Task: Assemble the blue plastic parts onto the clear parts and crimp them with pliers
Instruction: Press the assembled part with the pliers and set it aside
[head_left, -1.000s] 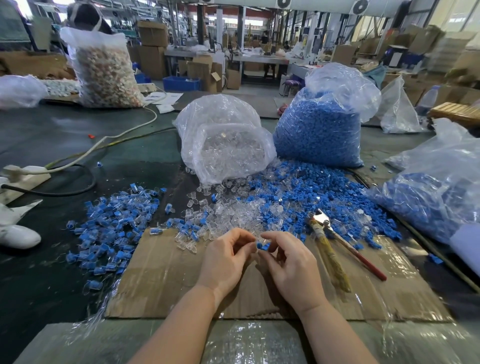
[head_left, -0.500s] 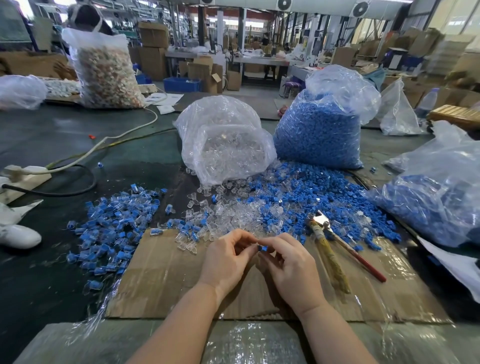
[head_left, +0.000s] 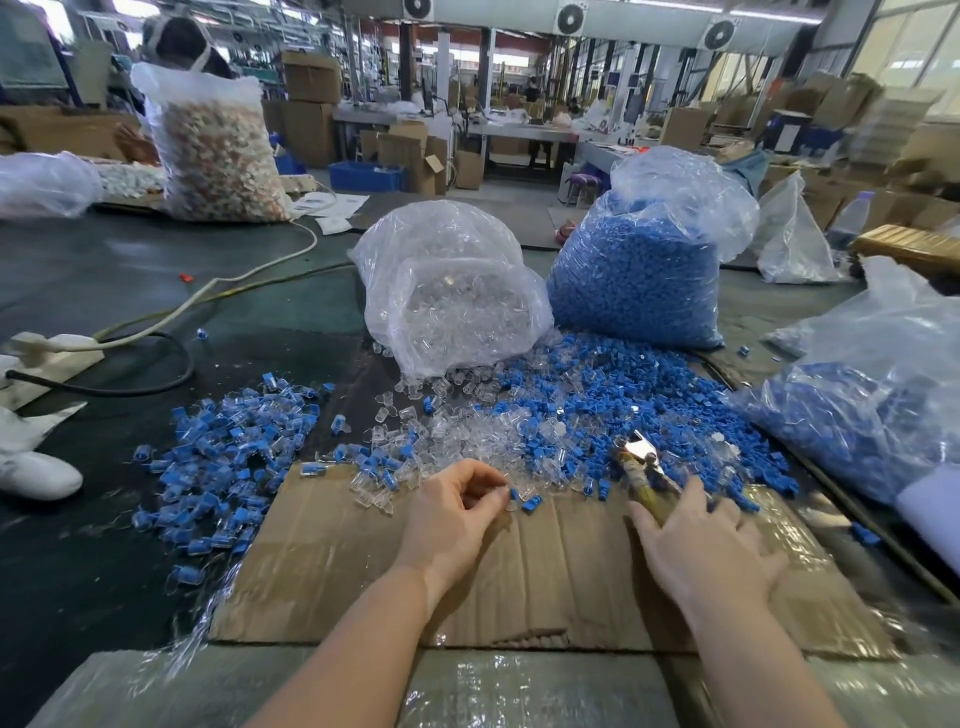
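My left hand (head_left: 451, 514) pinches a small joined blue-and-clear part (head_left: 511, 493) just above the cardboard sheet (head_left: 332, 571). My right hand (head_left: 696, 540) lies over the handles of the pliers (head_left: 641, 457), fingers curling round them; the metal jaws point away from me. Loose blue parts (head_left: 613, 410) and clear parts (head_left: 467, 436) are heaped just beyond both hands. A pile of joined pieces (head_left: 228, 457) lies to the left.
A bag of clear parts (head_left: 447, 291) and a bag of blue parts (head_left: 644, 260) stand behind the heap. Another bag with blue parts (head_left: 872, 395) lies at the right. A white cable (head_left: 218, 291) and a power strip (head_left: 52, 348) lie at the left.
My right hand let go of the small part and moved right onto the pliers' handles. The left hand stayed in place and keeps the part between its fingertips.
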